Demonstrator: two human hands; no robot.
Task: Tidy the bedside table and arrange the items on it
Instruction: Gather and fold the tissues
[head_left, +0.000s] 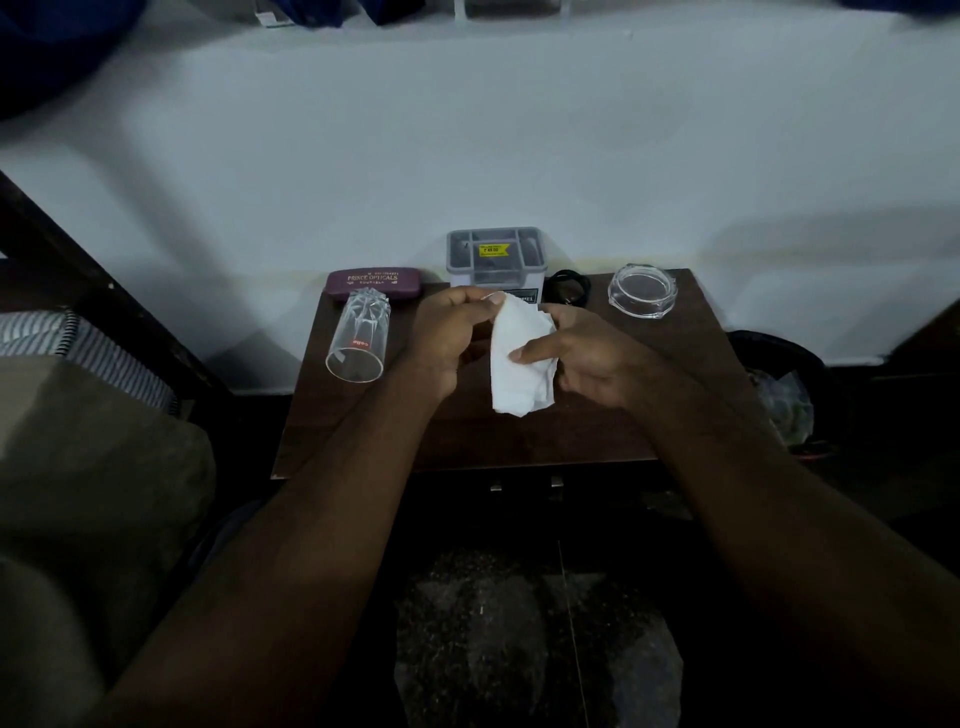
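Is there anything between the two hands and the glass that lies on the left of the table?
Nothing visible on the bare table between them. The glass lies on its side left of the left hand. But both hands, the right hand too, grip a white tissue, so neither is free.

Head camera looks steeply down, close over the bedside table (363, 441).

One glass tumbler (357, 338), one spectacle case (373, 283), one lidded plastic box (496, 255), one clear dish (643, 290), one white tissue (521, 358), two hands (451, 338).
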